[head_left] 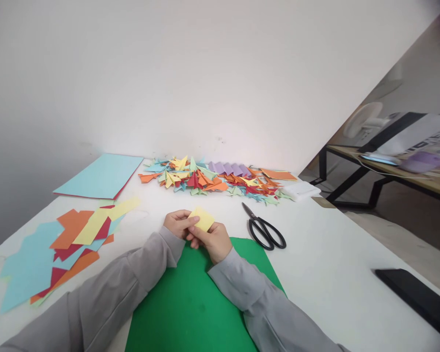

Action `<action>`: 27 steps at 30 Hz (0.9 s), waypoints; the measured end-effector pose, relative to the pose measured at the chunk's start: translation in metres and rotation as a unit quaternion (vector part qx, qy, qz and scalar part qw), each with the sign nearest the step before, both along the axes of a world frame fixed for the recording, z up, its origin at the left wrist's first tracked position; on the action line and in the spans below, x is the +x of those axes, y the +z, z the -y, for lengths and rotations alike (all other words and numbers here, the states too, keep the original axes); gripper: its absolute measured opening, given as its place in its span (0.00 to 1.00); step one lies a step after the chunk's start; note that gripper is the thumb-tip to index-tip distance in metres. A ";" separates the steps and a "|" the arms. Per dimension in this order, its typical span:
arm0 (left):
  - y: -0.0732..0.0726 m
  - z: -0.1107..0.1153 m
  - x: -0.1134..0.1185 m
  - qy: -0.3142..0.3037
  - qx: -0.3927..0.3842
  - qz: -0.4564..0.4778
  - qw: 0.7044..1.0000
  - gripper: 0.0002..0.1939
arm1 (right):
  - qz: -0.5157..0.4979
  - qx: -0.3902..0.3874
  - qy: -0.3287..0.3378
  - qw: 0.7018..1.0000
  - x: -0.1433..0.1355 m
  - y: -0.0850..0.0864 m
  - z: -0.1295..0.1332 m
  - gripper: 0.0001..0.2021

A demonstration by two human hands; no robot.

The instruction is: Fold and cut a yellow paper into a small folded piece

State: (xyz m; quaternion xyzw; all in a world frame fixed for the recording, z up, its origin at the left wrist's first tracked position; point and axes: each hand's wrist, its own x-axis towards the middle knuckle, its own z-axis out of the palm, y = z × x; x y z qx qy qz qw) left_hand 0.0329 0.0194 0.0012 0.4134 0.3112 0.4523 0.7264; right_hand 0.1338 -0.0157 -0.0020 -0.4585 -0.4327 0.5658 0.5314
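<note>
A small piece of yellow paper (204, 218) is pinched between both hands above the far edge of a green sheet (194, 303). My left hand (179, 223) grips its left side, thumb on top. From the lower right, my right hand (217, 240) holds it too, the thumb pressed on its near edge. The two hands touch or nearly touch, and their lower fingers are partly hidden. Whether the paper is folded, I cannot tell. To the right of my right hand lies a pair of black-handled scissors (266, 230), blades pointing away from me.
Folded paper shapes (194, 178) in many colours pile along the wall, beside a purple pleated strip (229, 169). Coloured paper scraps (73, 239) lie at left, below a light blue sheet (99, 176). A white folded item (300, 190) and a black object (414, 298) lie at right.
</note>
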 end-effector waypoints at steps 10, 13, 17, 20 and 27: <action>-0.015 -0.009 0.006 0.100 -0.001 0.063 0.993 0.13 | 0.046 0.036 -0.081 0.995 0.010 0.006 -0.004 0.13; -0.017 -0.008 0.006 0.109 0.002 0.068 0.992 0.14 | 0.037 0.034 -0.066 0.997 0.010 0.003 -0.005 0.14; -0.014 -0.008 0.005 0.130 -0.009 0.081 0.988 0.19 | 0.041 0.021 -0.046 0.998 0.010 0.002 -0.005 0.13; -0.011 -0.009 0.003 0.147 -0.021 0.063 0.987 0.17 | 0.053 0.013 -0.033 0.998 0.010 0.002 -0.005 0.12; -0.007 -0.011 0.001 0.162 -0.063 0.065 0.983 0.16 | 0.095 0.038 -0.022 0.995 0.008 0.001 -0.002 0.15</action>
